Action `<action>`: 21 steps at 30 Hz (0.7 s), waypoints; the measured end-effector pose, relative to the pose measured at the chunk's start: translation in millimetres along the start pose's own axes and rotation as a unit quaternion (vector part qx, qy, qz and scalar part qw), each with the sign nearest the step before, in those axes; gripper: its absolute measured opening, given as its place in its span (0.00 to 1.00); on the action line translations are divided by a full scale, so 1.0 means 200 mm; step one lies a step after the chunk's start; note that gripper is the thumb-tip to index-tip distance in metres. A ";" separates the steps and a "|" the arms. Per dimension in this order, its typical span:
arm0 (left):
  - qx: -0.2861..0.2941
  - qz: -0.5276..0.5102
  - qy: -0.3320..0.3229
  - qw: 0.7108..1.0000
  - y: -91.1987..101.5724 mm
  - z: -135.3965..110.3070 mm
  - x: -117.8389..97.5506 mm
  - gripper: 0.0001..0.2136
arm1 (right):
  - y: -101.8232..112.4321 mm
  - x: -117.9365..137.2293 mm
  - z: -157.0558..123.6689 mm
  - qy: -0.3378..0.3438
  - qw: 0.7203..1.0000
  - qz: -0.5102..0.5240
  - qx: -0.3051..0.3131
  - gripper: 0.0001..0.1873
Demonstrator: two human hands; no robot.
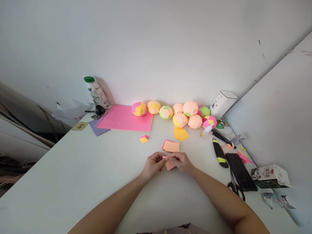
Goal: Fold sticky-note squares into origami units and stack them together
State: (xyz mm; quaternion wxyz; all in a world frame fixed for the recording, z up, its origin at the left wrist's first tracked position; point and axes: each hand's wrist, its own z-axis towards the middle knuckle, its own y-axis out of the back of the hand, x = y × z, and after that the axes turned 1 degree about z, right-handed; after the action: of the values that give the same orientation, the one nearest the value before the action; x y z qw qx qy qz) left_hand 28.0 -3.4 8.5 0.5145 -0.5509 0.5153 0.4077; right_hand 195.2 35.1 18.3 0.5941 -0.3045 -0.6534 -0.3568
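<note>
A white tabletop (92, 172), set against a wall, carries colourful paper pieces around a small stack of peach and pink paper (172, 146). Beyond the stack and to its left lies a large pink rectangular sheet (122, 122). Nine faceted paper balls (190, 108) in peach, yellow, pink and green cluster beyond the stack, the leftmost at the sheet's edge. Just on the near side of the stack, a person's bare left hand (156, 164) and right hand (183, 163) meet, fingers pinched narrow. A black smartphone (241, 172) lies well to the right of the stack and nearer the person; a white plastic bottle with a green cap (98, 92) leans far beyond it to the left. Black-handled scissors (235, 188) rest beside the phone, while a black and lime-yellow utility knife (220, 153) lies to the stack's right. Yellow-orange paper sheets (181, 134) lie just beyond the stack. Between the hands, on the stack's near side, is the bent peach-coloured paper (170, 165), held from both sides. Smallest, a folded pink and yellow paper piece (144, 138) sits to the stack's left.
</note>
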 end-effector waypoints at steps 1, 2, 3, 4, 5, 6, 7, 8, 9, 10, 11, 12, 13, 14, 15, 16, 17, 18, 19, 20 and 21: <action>-0.001 0.001 -0.001 1.000 0.00 0.00 0.00 0.12 | 0.00 0.00 0.00 0.001 1.000 0.000 0.001 0.15; -0.001 0.002 -0.001 1.000 0.00 0.00 0.01 0.12 | 0.00 0.00 0.00 0.002 1.000 0.000 0.001 0.15; -0.001 0.003 -0.003 1.000 0.00 0.00 0.01 0.12 | 0.00 0.01 0.00 0.003 1.000 -0.001 0.001 0.15; 0.000 0.002 -0.003 1.000 0.00 0.00 0.01 0.12 | 0.00 0.01 0.00 0.004 1.000 -0.003 0.002 0.14; 0.000 0.002 -0.003 1.000 0.00 0.00 0.01 0.12 | 0.00 0.01 0.00 0.004 1.000 -0.005 0.002 0.14; 0.000 0.003 -0.001 1.000 0.00 0.00 0.01 0.12 | 0.00 0.01 0.00 0.006 1.000 -0.010 0.002 0.14; -0.001 0.004 0.002 1.000 0.00 0.00 0.01 0.12 | 0.00 0.01 0.00 0.009 1.000 -0.017 0.001 0.13; -0.002 0.006 0.006 1.000 0.00 0.00 0.01 0.12 | 0.00 0.01 0.00 0.013 1.000 -0.026 -0.001 0.13; -0.004 0.009 0.010 1.000 0.00 0.00 0.00 0.12 | 0.00 0.01 0.00 0.017 0.999 -0.035 -0.003 0.13; -0.005 0.013 0.013 1.000 0.00 0.00 0.00 0.12 | 0.00 0.01 0.00 0.022 0.999 -0.043 -0.005 0.12; -0.006 0.016 0.015 1.000 0.00 0.00 0.00 0.12 | 0.00 0.02 0.00 0.025 0.998 -0.050 -0.007 0.12; -0.006 0.019 0.016 1.000 0.00 0.00 -0.01 0.12 | 0.00 0.02 0.00 0.026 0.998 -0.056 -0.009 0.12; -0.006 0.021 0.017 1.000 0.00 0.00 -0.01 0.12 | 0.00 0.02 0.00 0.027 0.998 -0.060 -0.011 0.12; -0.006 0.022 0.017 1.000 0.00 0.00 -0.01 0.12 | 0.00 0.02 0.00 0.027 0.998 -0.063 -0.011 0.12; -0.006 0.023 0.017 1.000 0.00 -0.01 -0.01 0.12 | 0.00 0.02 0.00 0.027 0.998 -0.064 -0.011 0.12; -0.004 0.024 0.017 1.000 0.00 -0.01 -0.02 0.12 | 0.00 0.02 0.00 0.026 0.998 -0.063 -0.010 0.12; -0.003 0.027 0.018 0.999 -0.01 -0.01 -0.02 0.12 | 0.00 0.02 0.01 0.026 0.998 -0.060 -0.009 0.13; -0.002 0.030 0.018 0.999 -0.01 -0.01 -0.02 0.12 | 0.00 0.01 0.01 0.025 0.998 -0.056 -0.008 0.13; -0.001 0.033 0.019 0.999 -0.01 -0.01 -0.03 0.12 | 0.00 0.01 0.01 0.024 0.998 -0.053 -0.009 0.13; 0.000 0.035 0.019 0.999 -0.01 -0.02 -0.03 0.12 | 0.00 0.01 0.01 0.022 0.998 -0.051 -0.011 0.13; -0.001 0.036 0.019 0.999 -0.01 -0.02 -0.04 0.12 | 0.00 0.01 0.01 0.020 0.998 -0.051 -0.015 0.13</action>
State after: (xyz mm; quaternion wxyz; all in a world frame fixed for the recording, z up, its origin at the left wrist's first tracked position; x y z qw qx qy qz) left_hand 28.9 -5.8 16.3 0.4893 -0.5404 0.5438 0.4158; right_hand 194.4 36.4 20.1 0.5835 -0.2727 -0.6508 -0.4021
